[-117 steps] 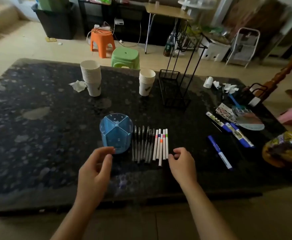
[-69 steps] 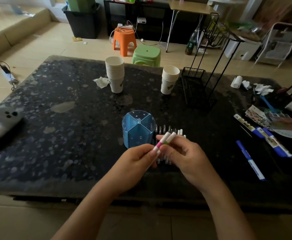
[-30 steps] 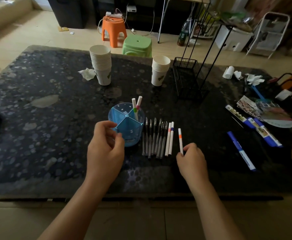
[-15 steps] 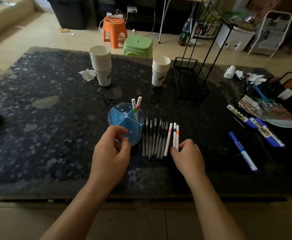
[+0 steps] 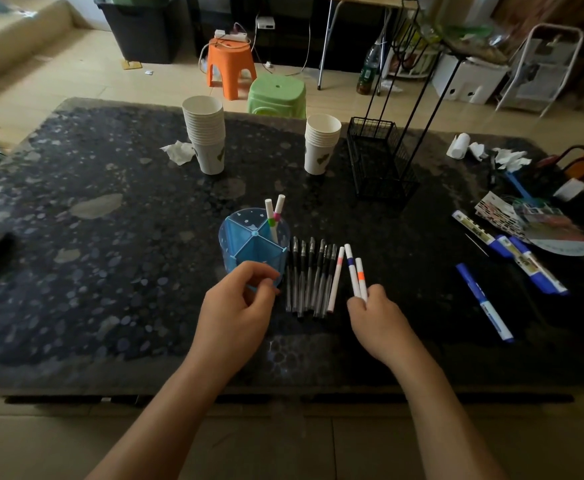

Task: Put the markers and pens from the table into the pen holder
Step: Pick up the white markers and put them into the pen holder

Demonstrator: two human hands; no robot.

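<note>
A blue round pen holder (image 5: 249, 244) with several compartments stands on the dark table (image 5: 110, 271). Two white markers (image 5: 274, 213), one with a green band and one with a pink band, stick up from its right compartment. Right of the holder lies a row of several black pens (image 5: 309, 277) and one white marker with a red band (image 5: 335, 278). My right hand (image 5: 375, 315) pinches the near ends of two white markers (image 5: 355, 273), one blue-banded and one orange-banded. My left hand (image 5: 238, 306) hovers by the holder's near side, fingers curled, holding nothing.
Two stacks of paper cups (image 5: 205, 133) (image 5: 320, 143) stand at the back, with a black wire rack (image 5: 377, 161) to their right. Blue and white markers (image 5: 484, 303) and clutter lie at the right. A crumpled tissue (image 5: 178, 152) lies by the left stack.
Two markers went into the holder earlier. My right hand has since gathered the orange-banded and blue-banded markers together and now grips their near ends. The left hand stays by the holder.
</note>
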